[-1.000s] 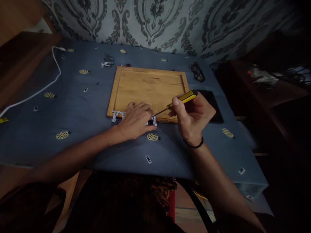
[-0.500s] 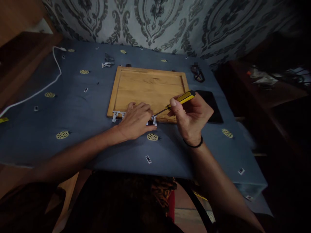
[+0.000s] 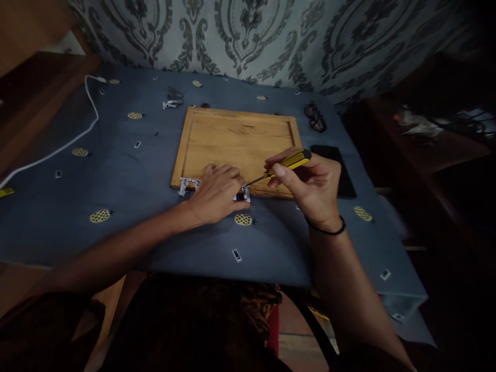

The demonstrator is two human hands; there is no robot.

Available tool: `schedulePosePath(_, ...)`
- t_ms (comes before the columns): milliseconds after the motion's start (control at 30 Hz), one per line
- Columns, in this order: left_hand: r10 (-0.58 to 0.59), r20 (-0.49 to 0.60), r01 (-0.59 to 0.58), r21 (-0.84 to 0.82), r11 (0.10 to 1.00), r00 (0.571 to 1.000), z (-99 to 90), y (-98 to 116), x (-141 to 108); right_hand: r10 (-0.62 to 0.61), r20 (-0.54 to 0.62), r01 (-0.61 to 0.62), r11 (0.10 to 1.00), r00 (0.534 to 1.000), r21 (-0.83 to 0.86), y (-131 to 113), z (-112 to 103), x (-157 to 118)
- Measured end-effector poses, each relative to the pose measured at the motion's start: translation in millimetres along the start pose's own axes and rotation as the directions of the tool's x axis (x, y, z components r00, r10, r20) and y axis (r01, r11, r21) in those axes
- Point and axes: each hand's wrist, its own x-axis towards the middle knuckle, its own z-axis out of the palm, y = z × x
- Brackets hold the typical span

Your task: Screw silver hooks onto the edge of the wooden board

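A wooden cabinet door (image 3: 240, 139) lies flat, metal hinges along its near edge. One hinge (image 3: 184, 185) shows at the left corner; beside it another is partly covered by my left hand (image 3: 219, 191). Curled over the edge, that hand grips a right-hand hinge (image 3: 247, 194), its thumb on the near side. My right hand (image 3: 315, 183) pinches a yellow-and-black screwdriver (image 3: 289, 163) between thumb and fingers. The tool slants down to the left, its tip at the right-hand hinge; whether it sits in a screw is too small to tell.
Behind the door's left corner lies a loose metal hinge (image 3: 172, 101). A dark tablet-like slab (image 3: 335, 165) is right of the door, with dark-framed glasses (image 3: 315, 119) beyond. A white cable (image 3: 91, 106) runs along the left of the blue tablecloth (image 3: 155, 160).
My right hand has turned at the wrist and shifted slightly right, its fingers changing position around the screwdriver handle. The tip stays at the hinge, and my left hand has hardly moved.
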Motion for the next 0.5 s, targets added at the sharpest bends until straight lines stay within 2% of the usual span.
schedulePosePath(100,-0.002,0.011,0.002,0.0,1.0,1.0,-0.2,0.2,0.0,-0.059,-0.104,0.048,0.993,0.993,-0.106,6.1,4.7,-2.1)
schedulePosePath(200,-0.006,0.019,0.006,-0.008,1.0,1.0,-1.6,0.8,-0.2,-0.155,-0.249,0.1,0.97,0.956,-0.222,14.8,12.9,-7.4)
schedulePosePath(333,-0.016,0.038,0.017,-0.019,1.0,0.999,-3.3,1.2,0.0,-0.184,-0.309,0.113,0.965,0.933,-0.236,16.5,21.2,-12.4)
schedulePosePath(400,-0.016,0.035,0.017,-0.025,1.0,0.999,-3.0,0.9,0.1,-0.211,-0.408,0.141,0.971,0.889,-0.193,11.3,23.2,-11.5)
schedulePosePath(500,-0.009,0.024,0.01,-0.031,0.999,1.0,-1.9,0.3,0.2,-0.24,-0.557,0.18,0.97,0.795,-0.162,2.6,24.2,-7.6)
